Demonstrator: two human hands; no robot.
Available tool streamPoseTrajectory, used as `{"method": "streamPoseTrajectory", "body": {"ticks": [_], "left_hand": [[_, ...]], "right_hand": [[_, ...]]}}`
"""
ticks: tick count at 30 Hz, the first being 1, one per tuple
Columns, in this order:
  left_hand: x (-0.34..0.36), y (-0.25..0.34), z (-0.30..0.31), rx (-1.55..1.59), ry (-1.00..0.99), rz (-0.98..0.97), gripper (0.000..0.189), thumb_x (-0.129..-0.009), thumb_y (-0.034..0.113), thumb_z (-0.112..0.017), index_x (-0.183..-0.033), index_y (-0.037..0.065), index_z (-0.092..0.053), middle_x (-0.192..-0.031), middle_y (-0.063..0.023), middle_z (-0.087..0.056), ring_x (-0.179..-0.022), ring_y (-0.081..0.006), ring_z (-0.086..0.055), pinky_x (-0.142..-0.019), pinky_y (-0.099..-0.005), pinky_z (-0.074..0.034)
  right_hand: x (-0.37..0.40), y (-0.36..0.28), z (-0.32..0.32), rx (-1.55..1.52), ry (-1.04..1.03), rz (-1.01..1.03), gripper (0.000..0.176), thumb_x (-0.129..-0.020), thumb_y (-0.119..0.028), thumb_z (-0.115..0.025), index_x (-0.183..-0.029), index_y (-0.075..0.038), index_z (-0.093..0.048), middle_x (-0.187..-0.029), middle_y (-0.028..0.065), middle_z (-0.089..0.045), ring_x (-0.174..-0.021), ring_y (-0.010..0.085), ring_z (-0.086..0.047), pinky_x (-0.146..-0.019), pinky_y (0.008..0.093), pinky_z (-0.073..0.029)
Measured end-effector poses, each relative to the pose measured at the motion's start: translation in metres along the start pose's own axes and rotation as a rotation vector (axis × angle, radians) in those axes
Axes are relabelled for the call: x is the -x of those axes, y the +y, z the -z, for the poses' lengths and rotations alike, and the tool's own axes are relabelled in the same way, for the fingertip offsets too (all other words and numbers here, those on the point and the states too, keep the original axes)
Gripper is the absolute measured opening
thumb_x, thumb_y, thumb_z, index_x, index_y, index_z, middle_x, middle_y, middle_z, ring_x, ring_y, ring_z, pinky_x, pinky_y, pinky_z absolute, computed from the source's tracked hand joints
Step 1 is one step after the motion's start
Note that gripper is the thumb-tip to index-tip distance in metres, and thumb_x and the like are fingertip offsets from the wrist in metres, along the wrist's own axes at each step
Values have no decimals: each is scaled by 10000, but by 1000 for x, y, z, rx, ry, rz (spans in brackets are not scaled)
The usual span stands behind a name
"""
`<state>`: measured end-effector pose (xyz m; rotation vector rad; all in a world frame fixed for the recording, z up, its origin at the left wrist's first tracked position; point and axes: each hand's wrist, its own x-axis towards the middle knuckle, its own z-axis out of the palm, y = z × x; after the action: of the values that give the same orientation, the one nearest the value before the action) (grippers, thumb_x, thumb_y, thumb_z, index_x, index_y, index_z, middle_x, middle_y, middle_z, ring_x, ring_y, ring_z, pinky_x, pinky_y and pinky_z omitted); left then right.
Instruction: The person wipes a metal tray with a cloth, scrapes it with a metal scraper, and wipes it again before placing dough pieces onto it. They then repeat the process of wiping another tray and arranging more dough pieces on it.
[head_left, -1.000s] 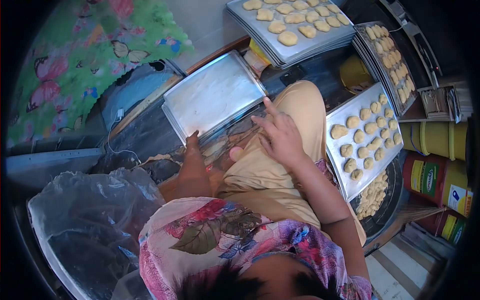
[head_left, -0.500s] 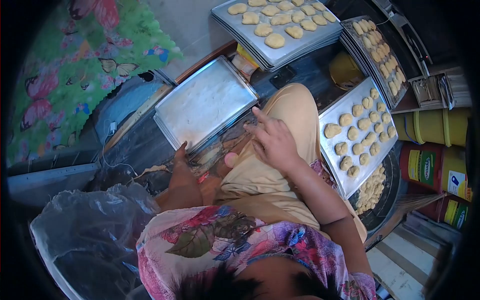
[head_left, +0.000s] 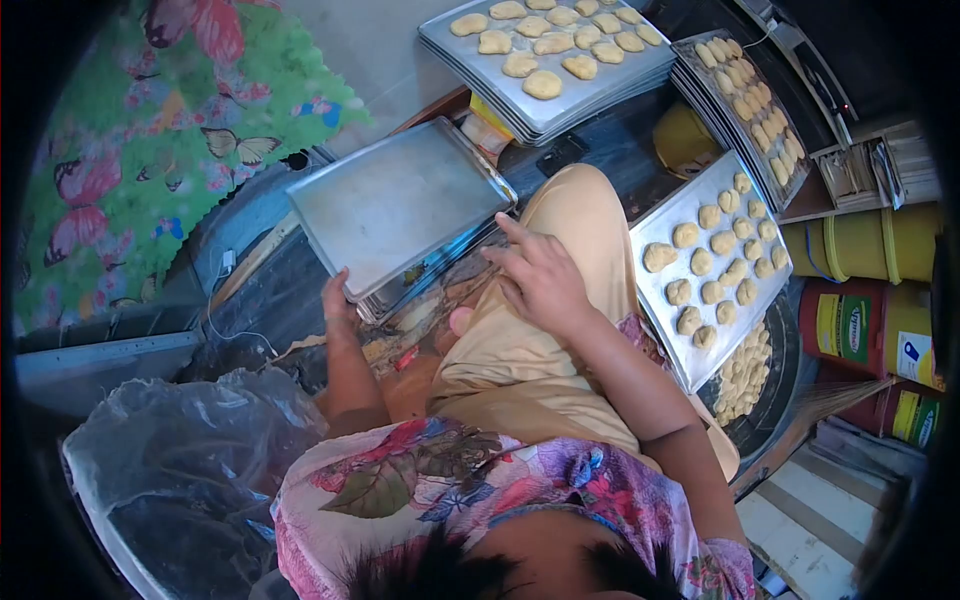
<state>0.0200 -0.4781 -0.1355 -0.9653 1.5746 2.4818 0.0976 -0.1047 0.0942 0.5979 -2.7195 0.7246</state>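
An empty baking tray (head_left: 395,215) sits raised and askew over other trays in front of me, its left end off the stack. My left hand (head_left: 340,298) grips its near left corner, thumb over the rim. Beside the tray's near right corner is my right hand (head_left: 545,278), above my bent knee, fingers apart and the index fingertip right at the rim. Right of my knee lies another baking tray (head_left: 672,345) with rows of shaped dough pieces (head_left: 723,242).
At the back stands a stack of trays (head_left: 500,95) topped with dough pieces; another loaded tray (head_left: 712,95) leans farther right. A dark basin (head_left: 785,385) holds many small dough pieces. Yellow buckets (head_left: 855,250) line the right side. Clear plastic sheeting (head_left: 190,450) lies at left.
My left hand has moved up and taken hold of the empty tray's corner. The tray has lifted and shifted left off the stack. My right hand has barely moved.
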Motion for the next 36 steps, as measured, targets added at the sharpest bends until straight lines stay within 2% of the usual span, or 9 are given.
{"method": "streamPoseTrajectory", "body": {"ticks": [4,8,11,16,20,24,29,34,36], "left_hand": [[12,82,-46,-109,-113,-211,163,-787,71,-625,-924,-17,-622,-861,-109,-638,-785,-224,-631,-710,-352,-514],[68,153,-95,-268,-91,-372,83,-784,85,-620,-805,5,-620,-774,-70,-611,-643,-176,-570,-589,-319,-450],[94,176,-99,-261,-112,-397,100,-785,94,-627,-820,1,-625,-776,-63,-609,-625,-147,-540,-566,-295,-412],[184,204,-123,-287,-212,-532,206,-837,107,-599,-933,-73,-622,-865,-81,-644,-728,-148,-590,-692,-278,-459],[245,222,-136,-245,-241,-628,205,-839,139,-609,-891,-58,-620,-811,-63,-626,-703,-144,-575,-658,-270,-444],[278,247,-124,-283,-292,-717,238,-830,181,-607,-889,-49,-612,-769,-55,-612,-650,-114,-551,-603,-246,-413],[325,278,-121,-406,-300,-807,331,-800,234,-605,-947,-61,-619,-775,-60,-611,-647,-126,-544,-597,-237,-394],[332,309,-105,-325,-344,-908,377,-781,236,-616,-996,-74,-625,-938,-127,-633,-819,-180,-591,-745,-262,-445],[334,312,-107,-284,-257,-1186,375,-798,226,-608,-1030,-68,-626,-1058,-150,-620,-945,-208,-584,-842,-296,-439]], "right_hand": [[-2,-3,2,10,42,6,306,-772,-108,-650,-1078,-113,-656,-1351,122,-502,-1012,278,-570,-901,377,-435],[3,0,-1,-18,14,-5,435,-719,-82,-708,-1138,-133,-605,-1386,127,-457,-1074,282,-551,-916,394,-433],[6,1,1,-47,36,-15,462,-718,-93,-718,-1161,-134,-594,-1395,129,-446,-1094,287,-540,-927,401,-429],[-1,-12,10,-104,-20,-18,565,-714,-123,-741,-1245,-140,-549,-1413,140,-420,-1174,320,-495,-973,421,-410],[-6,-25,0,-109,-74,159,718,-725,-184,-760,-1360,-105,-435,-1442,166,-374,-1252,335,-438,-1013,435,-385],[3,-27,-1,-296,-109,118,767,-795,-285,-731,-1426,-88,-341,-1454,204,-336,-1315,367,-368,-1069,443,-339],[19,-3,11,-477,83,-65,728,-853,-331,-690,-1426,-61,-332,-1444,222,-336,-1317,364,-368,-1087,418,-323],[31,22,33,-590,271,-215,671,-871,-286,-681,-1404,-33,-363,-1335,189,-426,-1213,297,-466,-1033,381,-392],[39,29,45,-668,320,-294,663,-870,-278,-681,-1403,-42,-367,-1301,178,-441,-1189,291,-484,-1024,381,-398]]}}
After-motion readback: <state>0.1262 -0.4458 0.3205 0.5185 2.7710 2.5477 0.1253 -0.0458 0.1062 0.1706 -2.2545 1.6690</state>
